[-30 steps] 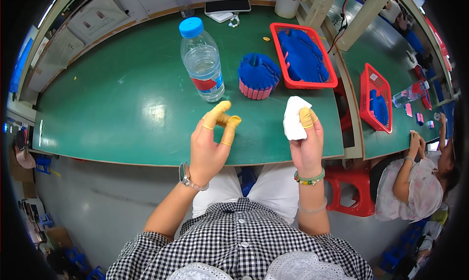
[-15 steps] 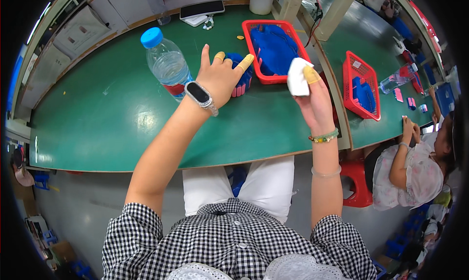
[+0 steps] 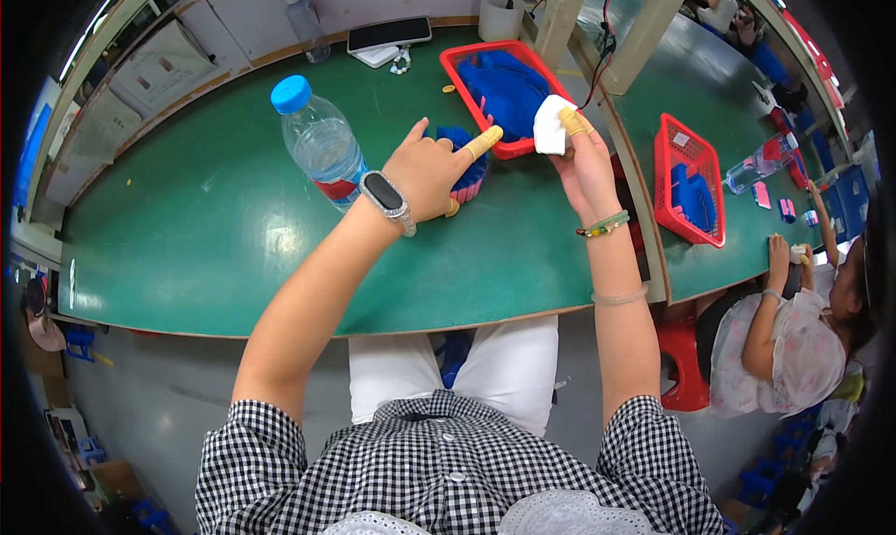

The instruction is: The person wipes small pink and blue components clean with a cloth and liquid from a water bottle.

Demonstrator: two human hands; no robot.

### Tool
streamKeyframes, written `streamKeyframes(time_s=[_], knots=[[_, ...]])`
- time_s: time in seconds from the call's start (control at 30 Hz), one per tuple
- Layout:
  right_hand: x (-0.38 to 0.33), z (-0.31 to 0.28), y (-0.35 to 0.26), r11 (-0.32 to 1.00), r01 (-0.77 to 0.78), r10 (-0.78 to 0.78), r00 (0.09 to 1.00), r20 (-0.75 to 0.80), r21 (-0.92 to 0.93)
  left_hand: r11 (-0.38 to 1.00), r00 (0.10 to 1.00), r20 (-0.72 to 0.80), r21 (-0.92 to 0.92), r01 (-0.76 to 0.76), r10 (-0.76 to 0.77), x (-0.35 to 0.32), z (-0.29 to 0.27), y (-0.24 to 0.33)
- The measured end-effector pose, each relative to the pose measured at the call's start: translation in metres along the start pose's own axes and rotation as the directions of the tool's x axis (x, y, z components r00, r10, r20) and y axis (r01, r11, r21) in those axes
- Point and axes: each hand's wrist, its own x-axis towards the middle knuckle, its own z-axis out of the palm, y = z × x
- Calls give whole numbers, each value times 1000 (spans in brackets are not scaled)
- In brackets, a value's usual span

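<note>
My left hand (image 3: 431, 175) is over the table, its index finger stretched toward the near rim of a red basket (image 3: 516, 150). Yellow finger cots cover some of its fingertips; the other fingers bend and are partly hidden. Beside and partly beneath that hand is a bundle of blue pieces with pink ends (image 3: 471, 178). Blue pieces (image 3: 509, 91) fill the basket, and a few pink bits show at its left side. My right hand (image 3: 588, 166) pinches a folded white cloth-like piece (image 3: 551, 129) near the basket's right corner.
A water bottle with a blue cap (image 3: 322, 147) stands left of my left hand. A phone (image 3: 389, 33), a white cup (image 3: 501, 19) and another bottle (image 3: 306, 26) are at the back. Beyond a divider are a second red basket (image 3: 665, 194), a lying bottle (image 3: 761, 161) and a seated person.
My left hand has drawn slightly nearer and its spread fingers have bent, leaving the index stretched out. My right hand has shifted a little left with the white piece.
</note>
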Motion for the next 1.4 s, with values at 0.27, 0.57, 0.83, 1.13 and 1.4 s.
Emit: streamKeyframes(time_s=[0.27, 0.57, 0.83, 1.13, 1.4], knots=[[4, 2, 11, 968, -34, 15, 997, 75, 249, 999, 999, 20, 2, -40, 40, 0, -3, 0], [54, 27, 21, 966, -77, 55, 994, 95, 247, 976, 976, 18, 14, -218, 217, -8, 4, 14], [4, 4, 18, 796, -533, 323, 775, 543, 287, 888, 886, 62, 0, -460, 459, -31, 3, 52], [-7, -55, 6, 819, -574, 470, 645, 603, -25, 871, 876, 30, -125, -475, 482, -19, 4, 46], [-6, -37, 0, 826, -466, 316, 849, 424, 317, 859, 954, 152, -489, -154, 257, 13, -15, 29]])
